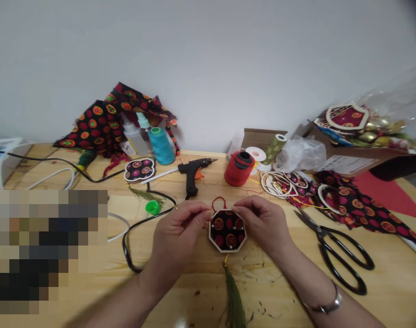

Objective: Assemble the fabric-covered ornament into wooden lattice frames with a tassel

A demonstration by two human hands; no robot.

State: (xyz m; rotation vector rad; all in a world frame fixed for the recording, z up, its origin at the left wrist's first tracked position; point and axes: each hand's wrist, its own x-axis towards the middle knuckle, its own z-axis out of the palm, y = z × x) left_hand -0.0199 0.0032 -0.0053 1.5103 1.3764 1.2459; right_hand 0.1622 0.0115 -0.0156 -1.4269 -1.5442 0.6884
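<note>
An octagonal pendant (229, 231) with a pale wooden rim and dark patterned fabric is held over the table between both hands. My left hand (180, 232) pinches its upper left edge between thumb and fingers. At the upper right edge my right hand (262, 223) pinches it in the same way. A red cord loop (219, 202) rises from the top of the pendant. From its bottom hangs an olive-green tassel (233, 296) on a yellow thread. Large black-handled scissors (334, 248) lie to the right of my right hand, blades partly apart.
Behind the hands lie a black glue gun (193, 175), a red thread spool (240, 168) and a teal thread cone (162, 146). A green cap (153, 207) and black cable (126, 248) are at left. Wooden rings (278, 185), patterned fabric (358, 196) and a cardboard box (351, 157) fill the right.
</note>
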